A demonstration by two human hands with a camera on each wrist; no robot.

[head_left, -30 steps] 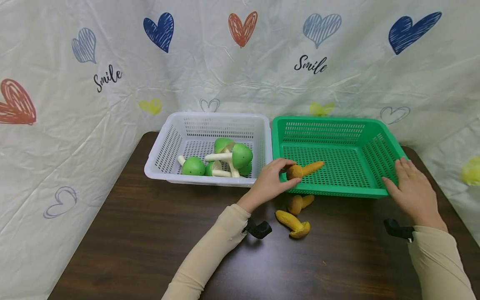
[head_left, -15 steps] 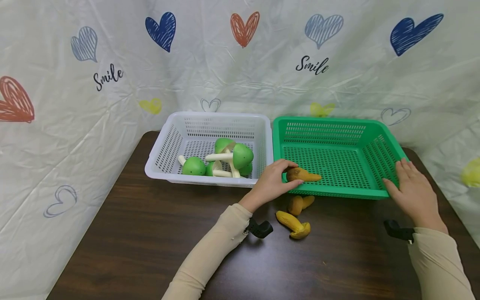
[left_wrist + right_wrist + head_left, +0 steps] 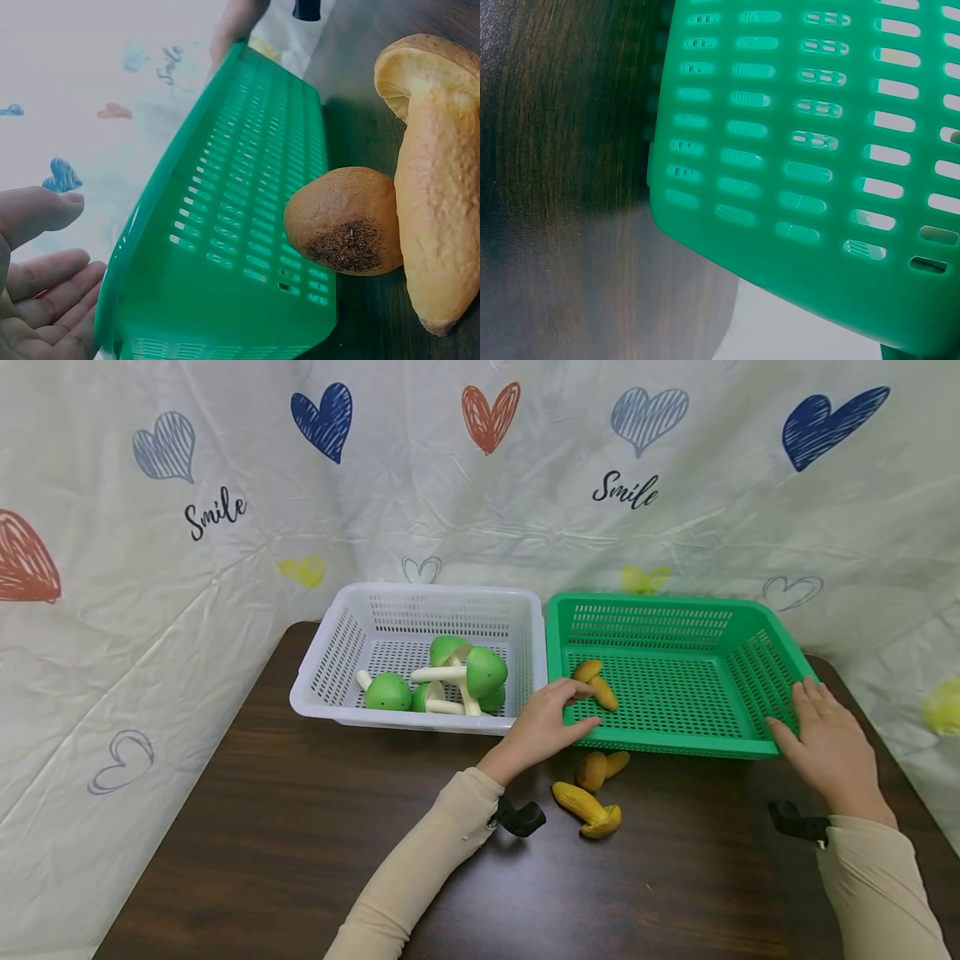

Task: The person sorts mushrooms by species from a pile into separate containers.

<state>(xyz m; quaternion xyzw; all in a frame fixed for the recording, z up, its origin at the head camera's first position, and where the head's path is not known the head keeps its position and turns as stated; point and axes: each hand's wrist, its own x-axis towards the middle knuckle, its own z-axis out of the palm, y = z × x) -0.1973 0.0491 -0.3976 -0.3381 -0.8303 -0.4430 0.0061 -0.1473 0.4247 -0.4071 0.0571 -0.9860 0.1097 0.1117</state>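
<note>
A yellow-brown toy mushroom [image 3: 603,693] lies at the left end inside the green basket [image 3: 675,742]. Over that basket's near left corner is my left hand [image 3: 538,731], thumb and fingers apart with nothing between them; the left wrist view shows the same gap beside the rim. My right hand [image 3: 834,750] rests on the basket's right rim, its fingers straight. In front of the basket, on the table, lie two more mushrooms: a brown-capped one [image 3: 337,214] close by its wall and a yellow one [image 3: 439,195] beside that. The right wrist view shows only basket and table.
On the left, side by side with the green basket, stands a white basket [image 3: 420,719] holding several green-capped mushrooms [image 3: 486,673]. Both sit at the back of the dark wooden table [image 3: 300,843], before a hanging cloth [image 3: 555,468] with printed hearts.
The mushroom that my left hand held over the green basket's near edge has been let go and lies on the basket's floor. My right hand keeps its place on the rim.
</note>
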